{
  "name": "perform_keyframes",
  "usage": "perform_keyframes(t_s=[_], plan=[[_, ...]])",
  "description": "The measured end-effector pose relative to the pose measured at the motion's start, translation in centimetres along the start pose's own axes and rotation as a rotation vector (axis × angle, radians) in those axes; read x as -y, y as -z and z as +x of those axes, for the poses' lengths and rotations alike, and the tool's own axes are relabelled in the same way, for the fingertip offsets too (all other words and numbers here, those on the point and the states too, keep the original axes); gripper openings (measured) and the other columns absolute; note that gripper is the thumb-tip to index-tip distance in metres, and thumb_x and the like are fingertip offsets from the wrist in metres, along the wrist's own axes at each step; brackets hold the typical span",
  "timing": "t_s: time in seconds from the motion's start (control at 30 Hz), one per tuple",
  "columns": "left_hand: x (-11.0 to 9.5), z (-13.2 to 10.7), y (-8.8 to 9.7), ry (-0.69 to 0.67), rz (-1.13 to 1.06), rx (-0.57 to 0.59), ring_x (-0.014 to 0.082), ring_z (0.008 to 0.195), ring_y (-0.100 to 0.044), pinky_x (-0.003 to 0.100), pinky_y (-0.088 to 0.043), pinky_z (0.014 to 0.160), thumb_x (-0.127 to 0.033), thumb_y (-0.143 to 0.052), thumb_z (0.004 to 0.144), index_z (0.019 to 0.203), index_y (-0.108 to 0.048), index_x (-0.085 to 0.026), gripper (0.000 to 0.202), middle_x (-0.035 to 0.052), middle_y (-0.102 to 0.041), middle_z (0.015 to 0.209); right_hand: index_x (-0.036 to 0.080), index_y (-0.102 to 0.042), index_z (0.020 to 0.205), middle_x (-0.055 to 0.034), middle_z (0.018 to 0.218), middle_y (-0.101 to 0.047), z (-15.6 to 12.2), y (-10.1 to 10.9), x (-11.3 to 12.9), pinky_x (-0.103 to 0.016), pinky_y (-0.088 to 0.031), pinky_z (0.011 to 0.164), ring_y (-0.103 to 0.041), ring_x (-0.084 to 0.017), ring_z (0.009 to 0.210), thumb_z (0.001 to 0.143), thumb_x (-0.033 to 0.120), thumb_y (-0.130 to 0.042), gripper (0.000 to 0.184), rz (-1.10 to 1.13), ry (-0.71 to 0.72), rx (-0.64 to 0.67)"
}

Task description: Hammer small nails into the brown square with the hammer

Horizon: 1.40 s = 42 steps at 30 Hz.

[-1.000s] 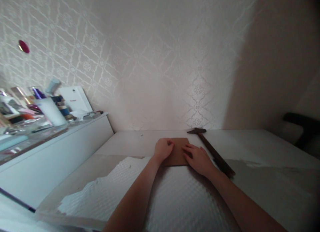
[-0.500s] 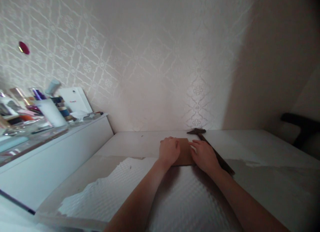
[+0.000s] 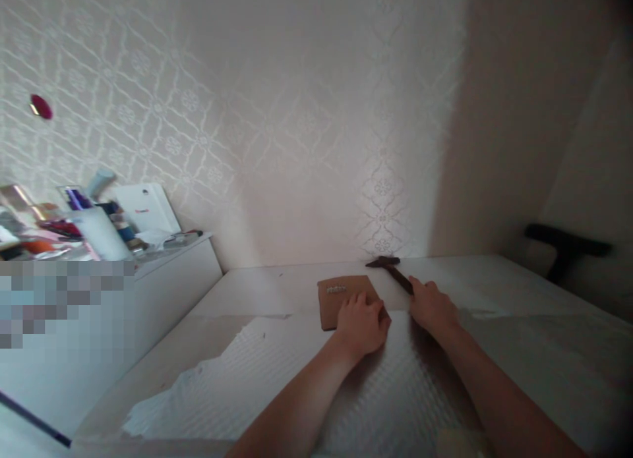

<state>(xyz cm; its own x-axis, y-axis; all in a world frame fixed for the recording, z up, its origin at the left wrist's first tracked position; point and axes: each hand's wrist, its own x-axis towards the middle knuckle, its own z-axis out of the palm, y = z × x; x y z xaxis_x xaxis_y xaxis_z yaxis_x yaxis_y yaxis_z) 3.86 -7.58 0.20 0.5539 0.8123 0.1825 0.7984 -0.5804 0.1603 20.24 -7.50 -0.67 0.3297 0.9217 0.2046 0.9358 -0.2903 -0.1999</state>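
Observation:
My left hand (image 3: 363, 323) is closed at the lower right of a flat brown square piece (image 3: 330, 306), its fingers bent over the top surface. The piece looks like cardboard or leather; I cannot tell which. Near its upper edge runs a short row of small pale marks (image 3: 337, 288), too small to make out. On the right, my right hand (image 3: 435, 306) has its fingers wrapped round the wooden handle of a hammer (image 3: 399, 278). The hammer's dark head lies by the wall, pointing away from me.
White textured padding (image 3: 222, 372) lies under my forearms on a pale tabletop (image 3: 262, 286). To the left, a white cabinet (image 3: 173, 273) carries bottles, tubes and a white box (image 3: 147, 209). A patterned wall (image 3: 306, 148) closes off the back. A black T-shaped object (image 3: 566, 244) stands at the right.
My right hand has left the brown piece and taken hold of the hammer's handle. My left hand has shifted from the piece's left side to its lower right, uncovering the pale marks.

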Motion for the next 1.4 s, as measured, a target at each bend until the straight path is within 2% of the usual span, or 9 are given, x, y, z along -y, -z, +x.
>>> perform_keyframes(t_s=[0.1, 0.2, 0.33, 0.43, 0.57, 0.7, 0.83, 1.0, 1.4], plan=[[0.6, 0.2, 0.2, -0.025, -0.001, 0.024, 0.0313, 0.117, -0.045, 0.047, -0.034, 0.099, -0.041, -0.04, 0.087, 0.123, -0.054, -0.022, 0.043, 0.0144, -0.05, 0.125, 0.013, -0.047, 0.13, -0.0203, 0.105, -0.06, 0.5, 0.3, -0.3, -0.04, -0.044, 0.078, -0.061, -0.03, 0.094, 0.085, 0.017, -0.033, 0.047, 0.09, 0.027, -0.011], [1.3, 0.4, 0.3, -0.029, -0.007, 0.061, 0.0318, 0.122, -0.04, 0.048, -0.031, 0.101, -0.038, -0.04, 0.088, 0.127, -0.05, -0.021, 0.043, 0.0146, -0.045, 0.131, 0.013, -0.051, 0.126, -0.0158, 0.1, -0.064, 0.9, 0.9, -0.2, -0.037, -0.046, 0.077, -0.061, -0.026, 0.091, 0.085, 0.019, -0.034, 0.045, 0.356, -0.011, -0.019], [2.2, 0.9, 0.0, -0.014, -0.009, 0.089, 0.0311, 0.127, -0.034, 0.049, -0.028, 0.104, -0.032, -0.037, 0.089, 0.13, -0.046, -0.021, 0.043, 0.0129, -0.039, 0.138, 0.015, -0.044, 0.13, -0.0079, 0.085, -0.064, 0.5, 1.8, 1.1, -0.026, -0.044, 0.047, -0.055, -0.013, 0.052, 0.085, 0.026, -0.038, 0.047, 0.984, -0.157, 0.181], [2.5, 1.0, 0.0, -0.004, -0.002, 0.083, 0.0292, 0.128, -0.034, 0.047, -0.027, 0.104, -0.029, -0.034, 0.09, 0.131, -0.045, -0.024, 0.042, 0.01, -0.037, 0.14, 0.014, -0.041, 0.132, -0.0004, 0.069, -0.056, -0.4, 1.8, 2.4, -0.019, -0.033, 0.034, -0.043, -0.007, 0.041, 0.078, 0.029, -0.053, 0.057, 1.237, -0.121, 0.292], [2.3, 0.7, 0.9, 0.046, 0.042, 0.079, 0.0304, 0.126, -0.035, 0.048, -0.028, 0.103, -0.034, -0.036, 0.088, 0.132, -0.043, -0.023, 0.045, 0.0109, -0.038, 0.139, 0.017, -0.043, 0.131, 0.0068, 0.056, -0.045, -1.2, 1.1, 3.3, -0.016, -0.029, 0.03, -0.037, -0.006, 0.036, 0.076, 0.022, -0.053, 0.056, 1.258, -0.009, 0.342], [2.4, 0.3, 2.0, 0.31, 0.119, 0.061, 0.0384, 0.128, -0.028, 0.058, -0.029, 0.097, -0.051, -0.043, 0.082, 0.137, -0.033, -0.023, 0.063, 0.0144, -0.032, 0.142, 0.016, -0.042, 0.133, 0.0078, 0.054, -0.043, -1.4, 1.1, 3.6, -0.017, -0.029, 0.028, -0.035, -0.005, 0.033, 0.077, 0.02, -0.049, 0.057, 1.229, 0.061, 0.363], [2.8, 0.3, 2.6, 0.516, 0.143, 0.127, 0.0401, 0.118, -0.041, 0.057, -0.036, 0.089, -0.061, -0.043, 0.077, 0.13, -0.042, -0.02, 0.067, 0.0186, -0.041, 0.134, 0.016, -0.043, 0.133, 0.0082, 0.053, -0.041, -1.6, 1.6, 3.7, -0.017, -0.029, 0.029, -0.035, -0.005, 0.033, 0.078, 0.02, -0.05, 0.056, 1.192, 0.062, 0.378], [2.9, 0.4, 2.6, 0.528, 0.137, 0.149, 0.0348, 0.112, -0.049, 0.043, -0.042, 0.086, -0.062, -0.039, 0.079, 0.121, -0.051, -0.018, 0.063, 0.0185, -0.05, 0.124, 0.017, -0.045, 0.132, 0.008, 0.052, -0.042, -1.6, 1.1, 3.7, -0.016, -0.029, 0.03, -0.035, -0.005, 0.033, 0.077, 0.022, -0.05, 0.055, 1.188, 0.074, 0.378], [2.7, 0.7, 1.8, 0.522, 0.158, 0.063, 0.0338, 0.11, -0.051, 0.039, -0.042, 0.085, -0.062, -0.037, 0.081, 0.123, -0.05, -0.014, 0.065, 0.0205, -0.051, 0.122, 0.02, -0.044, 0.133, 0.0077, 0.05, -0.042, -1.7, 0.5, 3.8, -0.015, -0.027, 0.029, -0.036, -0.006, 0.034, 0.079, 0.021, -0.05, 0.055, 1.215, 0.1, 0.417]])
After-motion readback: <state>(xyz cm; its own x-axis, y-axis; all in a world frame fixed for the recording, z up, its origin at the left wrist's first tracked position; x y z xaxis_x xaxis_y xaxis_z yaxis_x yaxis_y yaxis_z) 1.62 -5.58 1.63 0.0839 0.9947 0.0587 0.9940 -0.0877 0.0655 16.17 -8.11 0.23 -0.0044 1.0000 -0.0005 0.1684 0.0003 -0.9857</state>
